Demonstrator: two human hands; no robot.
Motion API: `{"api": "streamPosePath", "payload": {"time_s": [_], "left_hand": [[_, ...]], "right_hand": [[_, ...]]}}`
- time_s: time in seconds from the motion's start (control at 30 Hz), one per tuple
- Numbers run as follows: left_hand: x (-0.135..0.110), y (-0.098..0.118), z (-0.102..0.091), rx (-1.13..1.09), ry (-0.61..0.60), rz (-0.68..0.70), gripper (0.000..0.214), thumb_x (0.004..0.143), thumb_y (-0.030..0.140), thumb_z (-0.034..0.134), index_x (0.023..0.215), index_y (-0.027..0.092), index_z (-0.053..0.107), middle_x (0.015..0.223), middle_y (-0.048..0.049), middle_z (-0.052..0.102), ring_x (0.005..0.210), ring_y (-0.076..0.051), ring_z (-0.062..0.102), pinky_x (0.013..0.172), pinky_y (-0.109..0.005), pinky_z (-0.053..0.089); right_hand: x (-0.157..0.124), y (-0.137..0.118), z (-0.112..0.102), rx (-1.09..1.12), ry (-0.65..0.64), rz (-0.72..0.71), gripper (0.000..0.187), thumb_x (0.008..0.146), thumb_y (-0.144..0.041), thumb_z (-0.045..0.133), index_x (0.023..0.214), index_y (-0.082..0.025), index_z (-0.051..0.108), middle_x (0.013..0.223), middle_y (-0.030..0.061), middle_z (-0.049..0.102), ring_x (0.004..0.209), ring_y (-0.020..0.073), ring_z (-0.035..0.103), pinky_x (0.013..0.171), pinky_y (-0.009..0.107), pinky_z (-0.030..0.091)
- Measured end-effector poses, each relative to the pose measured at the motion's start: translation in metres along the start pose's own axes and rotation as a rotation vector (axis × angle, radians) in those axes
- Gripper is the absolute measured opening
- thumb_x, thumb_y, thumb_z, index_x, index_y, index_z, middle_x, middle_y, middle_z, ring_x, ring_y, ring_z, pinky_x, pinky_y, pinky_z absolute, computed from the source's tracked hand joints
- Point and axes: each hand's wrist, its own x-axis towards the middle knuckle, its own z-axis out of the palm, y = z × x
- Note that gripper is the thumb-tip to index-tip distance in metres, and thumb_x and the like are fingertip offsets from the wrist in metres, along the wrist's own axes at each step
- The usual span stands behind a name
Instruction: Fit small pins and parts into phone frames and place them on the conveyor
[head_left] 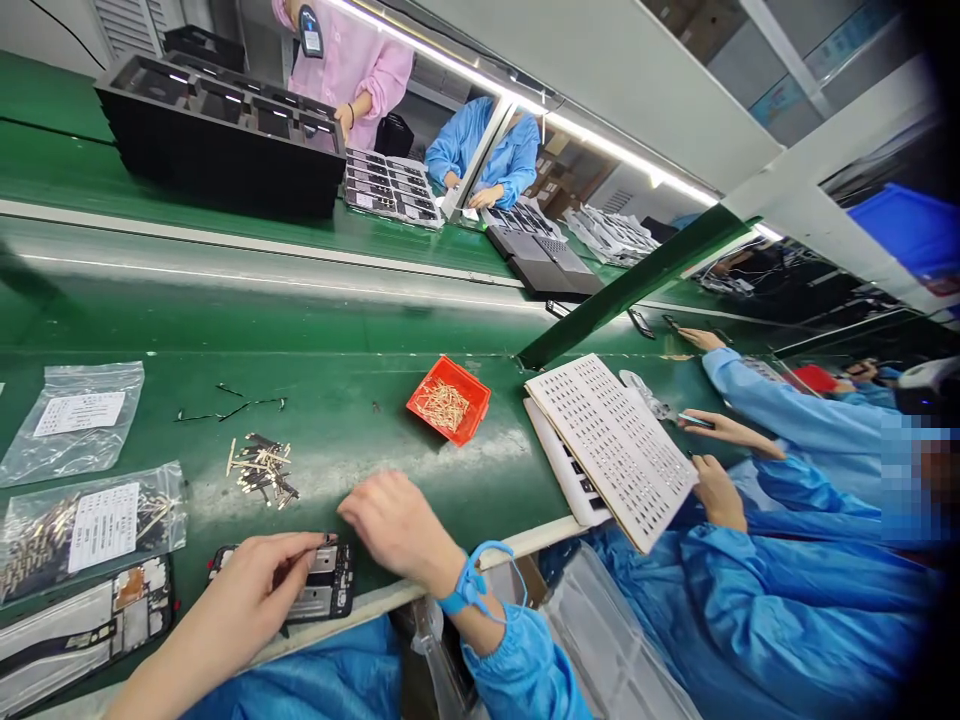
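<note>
A black phone frame (324, 585) lies at the near edge of the green bench. My left hand (251, 590) rests over its left part, fingers pinched together at its top edge on something too small to name. My right hand (397, 525) hovers curled over the frame's right end, fingers bent down and hidden from me. A loose pile of small gold and black strips (262, 468) lies just beyond the frame.
Two plastic bags of parts (90, 525) and another phone frame (90, 625) lie left. A red tray of gold pieces (448, 400) sits ahead. A co-worker in blue on the right handles a white perforated board (611, 445). Black trays (217, 130) stand beyond the belt.
</note>
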Motion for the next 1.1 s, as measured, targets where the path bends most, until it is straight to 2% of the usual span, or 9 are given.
{"api": "streamPosePath", "payload": {"time_s": [0.13,0.23,0.33,0.53,0.67,0.77,0.87,1.0,1.1], "left_hand": [[0.004,0.004,-0.004,-0.156,-0.042,-0.11,0.053,0.092,0.055,0.069,0.134,0.023,0.077,0.073,-0.0031,0.077,0.069,-0.022,0.068,0.066,-0.028,0.053],[0.009,0.013,-0.006,-0.357,-0.049,-0.176,0.075,0.094,0.059,0.068,0.154,0.016,0.055,0.076,-0.0029,0.077,0.071,-0.02,0.067,0.072,-0.029,0.054],[0.012,0.02,-0.004,-0.557,-0.057,-0.206,0.084,0.09,0.061,0.073,0.154,0.011,0.049,0.076,-0.0044,0.076,0.069,-0.018,0.066,0.072,-0.03,0.052],[0.014,0.022,0.006,-0.74,-0.097,-0.206,0.086,0.088,0.059,0.08,0.152,0.011,0.047,0.074,-0.0035,0.075,0.064,-0.015,0.064,0.069,-0.028,0.049],[0.003,0.022,0.009,-0.38,-0.078,-0.104,0.068,0.099,0.058,0.067,0.153,0.021,0.049,0.095,-0.0074,0.078,0.081,-0.021,0.067,0.081,-0.036,0.053],[-0.005,0.02,0.014,0.276,-0.089,0.106,0.076,0.086,0.047,0.086,0.15,0.023,0.054,0.136,-0.0163,0.067,0.125,-0.036,0.059,0.107,-0.055,0.046],[-0.003,0.022,0.021,0.649,-0.169,0.178,0.078,0.08,0.04,0.093,0.145,0.016,0.056,0.135,-0.0203,0.061,0.128,-0.04,0.055,0.107,-0.06,0.045],[0.001,0.039,0.013,0.731,-0.256,0.161,0.03,0.091,0.033,0.08,0.11,0.014,0.067,0.112,-0.0138,0.065,0.105,-0.031,0.063,0.088,-0.042,0.052],[-0.012,0.056,-0.006,0.453,-0.192,0.166,0.01,0.102,0.029,0.067,0.101,0.019,0.066,0.101,-0.0061,0.069,0.089,-0.021,0.066,0.078,-0.033,0.05]], "right_hand": [[0.003,0.067,-0.028,-0.168,0.184,0.319,0.032,0.107,-0.01,0.042,0.123,-0.017,0.068,0.104,0.0123,0.07,0.099,0.026,0.057,0.087,0.042,0.044],[0.006,0.084,-0.041,-0.225,0.237,0.462,0.05,0.101,-0.003,0.038,0.141,-0.02,0.063,0.133,0.0188,0.065,0.12,0.0332,0.053,0.098,0.053,0.043],[0.007,0.053,-0.034,-0.052,0.165,0.304,0.043,0.103,-0.007,0.051,0.139,-0.025,0.065,0.136,0.013,0.066,0.122,0.0306,0.055,0.102,0.051,0.046],[-0.002,-0.008,-0.006,0.153,0.111,0.011,0.031,0.103,-0.013,0.066,0.131,-0.027,0.069,0.106,0.0044,0.078,0.1,0.0225,0.065,0.087,0.041,0.046],[-0.013,0.003,-0.005,0.135,0.185,0.062,0.03,0.1,-0.013,0.071,0.122,-0.032,0.076,0.096,0.0007,0.079,0.09,0.0217,0.068,0.084,0.042,0.046],[-0.021,0.02,-0.012,0.17,0.293,0.226,0.023,0.096,-0.015,0.076,0.112,-0.032,0.078,0.091,0.001,0.077,0.083,0.0223,0.066,0.082,0.042,0.048],[-0.028,0.028,-0.012,0.302,0.33,0.357,0.011,0.096,-0.019,0.077,0.102,-0.028,0.077,0.09,0.0023,0.075,0.08,0.0225,0.066,0.081,0.042,0.051],[-0.034,0.019,-0.003,0.463,0.303,0.474,0.005,0.096,-0.024,0.079,0.098,-0.026,0.074,0.091,0.0037,0.073,0.082,0.0222,0.067,0.077,0.039,0.053],[-0.031,0.002,0.005,0.658,0.187,0.485,0.004,0.099,-0.022,0.074,0.1,-0.025,0.071,0.095,0.0047,0.075,0.085,0.0217,0.073,0.075,0.034,0.058]]}}
